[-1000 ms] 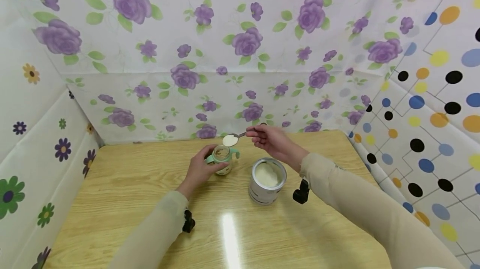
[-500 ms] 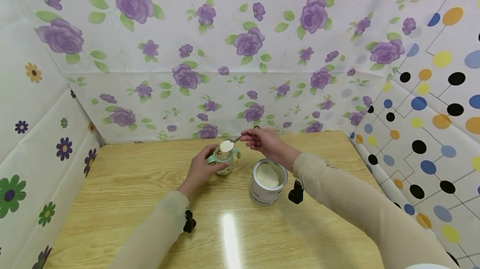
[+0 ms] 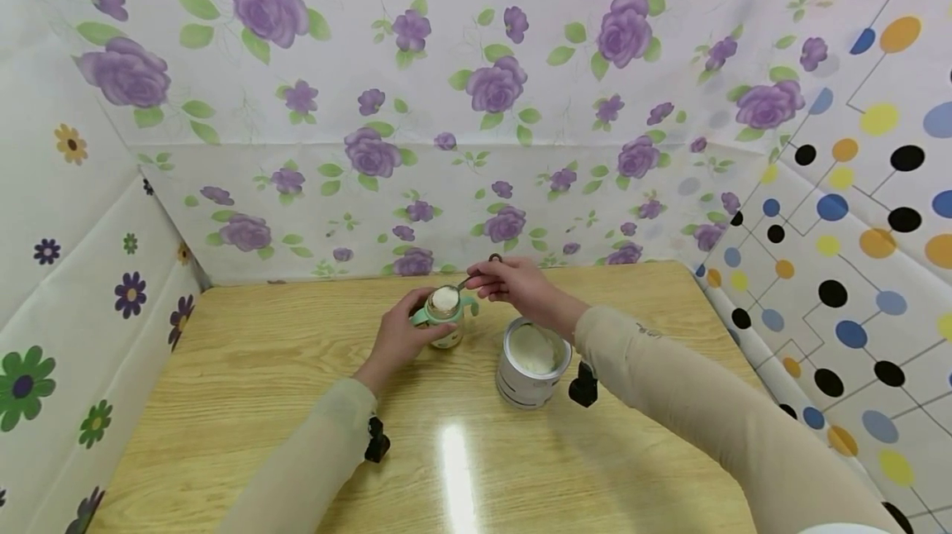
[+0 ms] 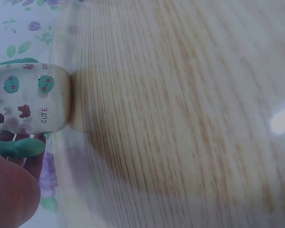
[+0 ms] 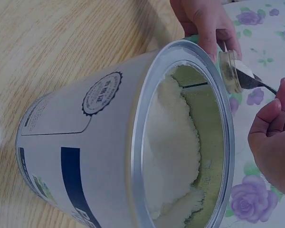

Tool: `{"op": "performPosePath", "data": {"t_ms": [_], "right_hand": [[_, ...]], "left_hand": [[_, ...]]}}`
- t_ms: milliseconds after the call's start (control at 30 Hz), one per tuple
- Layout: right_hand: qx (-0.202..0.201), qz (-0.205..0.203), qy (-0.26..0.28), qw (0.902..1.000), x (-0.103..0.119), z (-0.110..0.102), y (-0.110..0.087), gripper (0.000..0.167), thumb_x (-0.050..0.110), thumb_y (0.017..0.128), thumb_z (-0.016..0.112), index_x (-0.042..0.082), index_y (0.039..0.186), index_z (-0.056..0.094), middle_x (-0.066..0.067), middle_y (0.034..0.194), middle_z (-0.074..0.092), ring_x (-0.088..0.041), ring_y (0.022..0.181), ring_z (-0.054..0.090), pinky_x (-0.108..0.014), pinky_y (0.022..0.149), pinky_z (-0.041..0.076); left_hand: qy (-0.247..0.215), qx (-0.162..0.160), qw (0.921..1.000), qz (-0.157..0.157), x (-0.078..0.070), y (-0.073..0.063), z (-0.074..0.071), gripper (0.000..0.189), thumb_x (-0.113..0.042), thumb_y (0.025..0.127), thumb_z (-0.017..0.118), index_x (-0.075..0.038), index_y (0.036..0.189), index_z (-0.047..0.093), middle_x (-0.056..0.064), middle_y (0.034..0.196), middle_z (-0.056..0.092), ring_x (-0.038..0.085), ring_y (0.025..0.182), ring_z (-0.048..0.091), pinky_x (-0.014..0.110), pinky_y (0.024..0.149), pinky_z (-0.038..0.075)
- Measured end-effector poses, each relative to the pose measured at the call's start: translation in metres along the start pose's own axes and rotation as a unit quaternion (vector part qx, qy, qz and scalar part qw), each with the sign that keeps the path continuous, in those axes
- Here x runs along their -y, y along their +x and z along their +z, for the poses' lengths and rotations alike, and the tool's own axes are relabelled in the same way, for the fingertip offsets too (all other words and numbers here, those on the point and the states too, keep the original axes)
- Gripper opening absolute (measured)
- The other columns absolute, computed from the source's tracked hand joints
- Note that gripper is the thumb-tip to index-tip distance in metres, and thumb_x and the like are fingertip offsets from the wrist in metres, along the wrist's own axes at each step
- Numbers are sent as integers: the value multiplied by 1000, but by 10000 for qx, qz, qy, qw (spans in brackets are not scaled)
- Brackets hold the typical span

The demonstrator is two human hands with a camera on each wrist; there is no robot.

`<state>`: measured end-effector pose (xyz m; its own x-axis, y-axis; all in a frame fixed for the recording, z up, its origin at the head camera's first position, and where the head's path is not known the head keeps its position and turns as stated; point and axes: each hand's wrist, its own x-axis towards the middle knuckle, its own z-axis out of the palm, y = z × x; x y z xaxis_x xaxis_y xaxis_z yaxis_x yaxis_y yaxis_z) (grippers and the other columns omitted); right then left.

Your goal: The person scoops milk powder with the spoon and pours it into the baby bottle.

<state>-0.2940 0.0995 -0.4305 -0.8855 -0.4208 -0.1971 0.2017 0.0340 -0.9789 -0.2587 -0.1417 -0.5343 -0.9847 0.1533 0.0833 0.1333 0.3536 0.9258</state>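
Spoon (image 3: 467, 280) and its heap of pale powder (image 3: 445, 297) sit at the mouth of the bottle (image 3: 446, 337), which I find to the left of the tin (image 3: 522, 389) and a little beyond it. From my remote station I see the person's right hand (image 3: 524, 286), just behind the tin, pinching the spoon's handle between thumb and fingers, with the round end of the handle poking up past them. The left hand (image 3: 402, 331), farther left of the tin, curls round the bottle, thumb across its near side; my left wrist view gives me green handles (image 4: 21, 147) and a printed "CUTE" on its side. More powder fills part of the tin, banked to one side in the right wrist view, and the tin stands upright on the wood-grain table (image 3: 297, 435). Behind the tin, past the table edge, hangs a sheet (image 3: 424, 129) of purple flowers. I can't quite make out whether the spoon touches the bottle's rim.
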Motion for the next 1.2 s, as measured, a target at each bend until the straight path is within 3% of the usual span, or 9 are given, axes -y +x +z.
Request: {"op": "performPosePath", "data": {"t_ms": [267,433,600,700,933,1067,1200], "right_hand": [[89,-318,-866,9957,-2,6,-4,35,22,114,55,-3,131,71,-4,101,80,-18,87,72,-27,80,58],[166,-666,-1690,9832,-4,5,-7,32,22,114,56,2,131,74,-8,106,80,-28,93,72,-30,78,57],[442,-899,-2175,9709,-6,3,-11,32,21,113,57,4,134,73,-14,113,79,-44,103,70,-29,77,56],[610,-980,-2401,9639,-7,3,-13,32,20,113,58,4,136,73,-16,115,78,-40,102,72,-30,76,56],[791,-1038,-2798,9511,-6,1,-14,31,22,110,63,6,134,75,-3,104,80,-19,91,73,-31,75,57],[855,-1056,-2935,9462,-5,0,-15,30,22,109,65,6,132,76,-1,103,80,-17,90,73,-31,76,57],[846,-975,-2915,9478,-1,-1,-18,30,21,111,63,7,134,75,-1,109,80,-18,93,74,-33,79,58]], "left_hand": [[-24,13,10000,-37,1,0,0,67,-31,88,92,-20,147,61,7,147,64,30,137,58,55,112,49],[-8,37,10000,-52,1,0,1,68,-33,89,91,-21,148,60,7,148,63,29,138,58,56,112,50],[-16,19,10000,-53,1,-1,1,67,-34,89,91,-22,148,61,6,147,63,29,137,58,56,112,50],[-23,5,10000,-43,1,-1,1,67,-34,89,91,-22,148,60,6,147,63,29,136,58,55,112,50],[1,20,10000,-3,1,-1,2,67,-33,90,90,-23,148,60,5,147,64,28,136,58,55,112,50],[25,-11,10000,-18,2,-1,2,67,-33,89,91,-23,148,61,4,145,65,28,134,60,54,111,50],[54,1,10000,-16,3,-1,2,67,-33,89,91,-22,148,60,4,144,65,27,133,60,53,110,52]]}}
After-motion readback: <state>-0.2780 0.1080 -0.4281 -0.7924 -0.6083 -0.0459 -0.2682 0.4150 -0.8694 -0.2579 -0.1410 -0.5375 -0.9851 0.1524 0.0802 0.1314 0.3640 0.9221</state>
